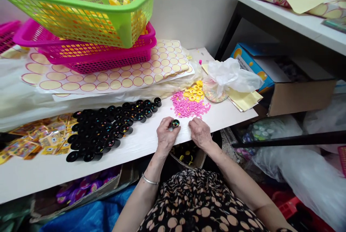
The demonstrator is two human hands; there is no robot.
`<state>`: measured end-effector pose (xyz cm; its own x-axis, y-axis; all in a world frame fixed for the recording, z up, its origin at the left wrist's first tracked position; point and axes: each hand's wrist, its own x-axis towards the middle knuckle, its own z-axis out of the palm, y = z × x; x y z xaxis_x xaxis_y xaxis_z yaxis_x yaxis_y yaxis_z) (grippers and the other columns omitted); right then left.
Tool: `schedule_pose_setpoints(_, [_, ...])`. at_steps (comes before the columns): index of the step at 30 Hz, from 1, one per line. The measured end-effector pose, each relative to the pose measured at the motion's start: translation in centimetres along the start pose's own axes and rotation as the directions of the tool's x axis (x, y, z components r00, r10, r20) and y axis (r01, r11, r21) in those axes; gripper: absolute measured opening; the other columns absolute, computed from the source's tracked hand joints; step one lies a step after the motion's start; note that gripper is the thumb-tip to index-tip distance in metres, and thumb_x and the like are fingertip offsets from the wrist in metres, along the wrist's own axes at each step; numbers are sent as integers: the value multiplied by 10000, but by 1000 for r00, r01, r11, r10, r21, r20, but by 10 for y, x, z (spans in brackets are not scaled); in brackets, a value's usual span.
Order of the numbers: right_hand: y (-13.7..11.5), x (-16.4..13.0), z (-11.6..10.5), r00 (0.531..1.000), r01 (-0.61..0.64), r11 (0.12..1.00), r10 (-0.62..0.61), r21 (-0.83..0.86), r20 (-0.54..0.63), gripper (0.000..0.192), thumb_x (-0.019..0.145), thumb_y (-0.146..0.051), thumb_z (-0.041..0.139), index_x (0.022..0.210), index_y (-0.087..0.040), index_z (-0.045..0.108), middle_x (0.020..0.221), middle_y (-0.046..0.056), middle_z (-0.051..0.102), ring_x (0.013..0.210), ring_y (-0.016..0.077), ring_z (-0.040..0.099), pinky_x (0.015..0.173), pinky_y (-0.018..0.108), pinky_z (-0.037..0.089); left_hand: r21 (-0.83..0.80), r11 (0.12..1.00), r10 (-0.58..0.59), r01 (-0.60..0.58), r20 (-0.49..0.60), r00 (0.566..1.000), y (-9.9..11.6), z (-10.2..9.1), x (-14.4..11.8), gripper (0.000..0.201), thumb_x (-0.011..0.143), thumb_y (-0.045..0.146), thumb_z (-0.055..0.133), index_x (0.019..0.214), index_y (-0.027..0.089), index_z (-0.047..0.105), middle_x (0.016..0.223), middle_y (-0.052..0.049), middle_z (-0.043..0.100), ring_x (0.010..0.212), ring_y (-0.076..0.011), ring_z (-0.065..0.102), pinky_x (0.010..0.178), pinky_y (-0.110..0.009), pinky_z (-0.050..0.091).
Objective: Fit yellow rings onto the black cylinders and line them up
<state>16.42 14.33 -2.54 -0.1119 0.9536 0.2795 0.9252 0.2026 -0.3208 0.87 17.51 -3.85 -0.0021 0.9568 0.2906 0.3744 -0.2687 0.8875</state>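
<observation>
My left hand (166, 135) is closed round the sides of a small black cup (175, 123) at the table's front edge. The cup's open top faces up and coloured bits show inside it. Just to the right, my right hand (200, 132) rests at the edge with its fingers curled together; whether anything is between them is hidden. Beyond both hands lies a spread pile of tiny pink pieces (190, 105). Yellow rings (195, 93) are heaped against its far side. To the left stand rows of similar black cups (108, 127), several with coloured bits in them.
A green basket (124, 8) of yellow parts sits in a pink basket (94, 58) on sticker sheets (167, 60). A clear plastic bag (229, 77) lies behind the rings. Printed packets (48, 140) cover the left. Below are a box of purple items (83, 188) and an open carton (300, 98).
</observation>
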Motion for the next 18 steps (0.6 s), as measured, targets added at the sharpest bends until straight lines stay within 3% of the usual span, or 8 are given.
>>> schedule_pose_setpoints(8, [8, 2, -4, 999, -36, 975, 39, 218, -8, 111, 817, -134, 454, 771, -191, 537, 746, 25, 523, 735, 154, 487, 653, 247, 354, -23, 1000, -9, 9, 5, 1000, -4, 1, -1, 229, 630, 166, 652, 854, 186, 608, 865, -8, 583, 789, -140, 565, 703, -254, 477])
schedule_pose_setpoints(13, [4, 4, -2, 998, -40, 997, 37, 62, 53, 208, 855, -137, 398, 731, -187, 558, 745, 35, 520, 731, 148, 483, 636, 244, 328, -23, 1000, -6, 6, 20, 1000, -4, 1, -1, 228, 637, 171, 648, 861, 184, 607, 880, -17, 587, 825, -152, 569, 729, -266, 478])
schedule_pose_setpoints(18, [0, 7, -6, 986, -26, 996, 40, -84, 161, 174, 840, -125, 392, 784, -188, 544, 789, 42, 541, 739, 158, 493, 603, 262, 290, -18, 1000, -6, 6, 18, 1000, -3, 0, -1, 231, 630, 162, 645, 856, 187, 603, 870, -18, 585, 829, -158, 568, 733, -275, 475])
